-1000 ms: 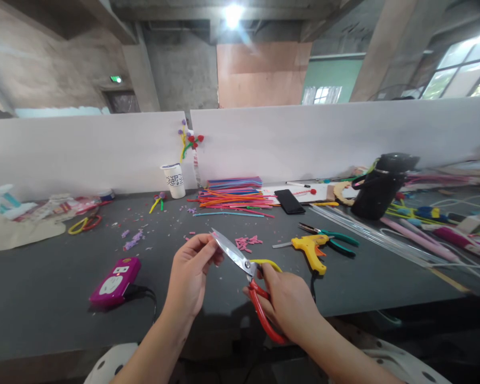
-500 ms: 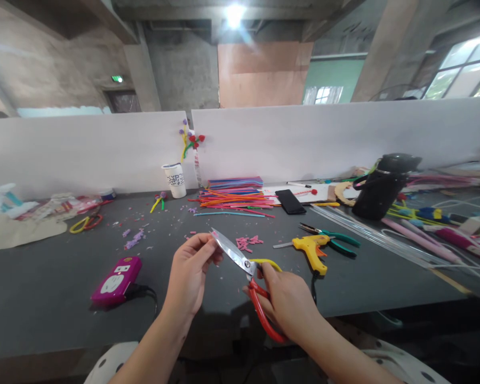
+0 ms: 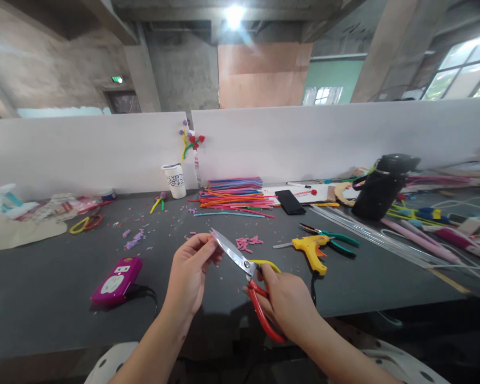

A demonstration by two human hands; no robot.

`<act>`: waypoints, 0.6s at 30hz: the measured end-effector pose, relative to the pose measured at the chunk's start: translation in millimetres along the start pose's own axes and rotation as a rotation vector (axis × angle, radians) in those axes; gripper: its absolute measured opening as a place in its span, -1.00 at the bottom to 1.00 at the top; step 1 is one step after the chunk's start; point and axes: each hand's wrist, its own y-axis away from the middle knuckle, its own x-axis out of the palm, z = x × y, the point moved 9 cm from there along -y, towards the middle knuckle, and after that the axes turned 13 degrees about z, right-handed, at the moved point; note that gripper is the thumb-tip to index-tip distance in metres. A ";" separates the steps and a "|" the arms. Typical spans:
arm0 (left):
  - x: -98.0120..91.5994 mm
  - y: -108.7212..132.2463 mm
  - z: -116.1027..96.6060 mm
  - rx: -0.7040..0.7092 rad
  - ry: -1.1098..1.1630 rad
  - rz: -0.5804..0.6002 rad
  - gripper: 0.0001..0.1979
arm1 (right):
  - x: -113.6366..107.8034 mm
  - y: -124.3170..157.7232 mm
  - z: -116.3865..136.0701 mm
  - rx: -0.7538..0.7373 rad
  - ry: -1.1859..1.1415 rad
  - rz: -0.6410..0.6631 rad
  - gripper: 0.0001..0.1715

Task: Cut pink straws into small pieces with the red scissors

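Note:
My right hand [image 3: 290,301] grips the scissors [image 3: 236,256] by their red and yellow handles, the blades pointing up and left. At the blade tips, my left hand [image 3: 192,266] is pinched closed; whatever lies between its fingertips is too small to make out. Short pink pieces [image 3: 248,243] lie in a small pile on the dark table [image 3: 224,293], just beyond the blades. Purple pieces [image 3: 134,239] are scattered farther left. Behind the hands rests a bundle of colored pipe cleaners [image 3: 234,194].
On the right are a yellow glue gun [image 3: 312,252], green-handled pliers [image 3: 340,240] and a black jug [image 3: 384,186]. A phone [image 3: 289,202] and white cup [image 3: 175,181] stand farther back. A magenta box [image 3: 118,281] with a cable is at left.

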 end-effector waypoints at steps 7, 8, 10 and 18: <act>0.3 0.2 -1.4 -0.013 0.005 -0.011 -0.95 | 1.0 1.6 1.3 -0.009 -0.039 0.003 -0.60; 0.2 0.0 -1.5 -0.013 0.005 -0.012 -0.94 | 0.9 1.7 1.5 -0.011 -0.039 0.001 -0.60; -0.3 -0.1 -1.6 -0.011 0.005 -0.010 -0.95 | 0.6 1.5 1.9 -0.015 -0.045 -0.003 -0.59; -3.2 -0.1 -2.7 -0.005 -0.007 -0.012 -0.94 | -1.2 0.7 1.2 -0.006 -0.043 -0.008 -0.59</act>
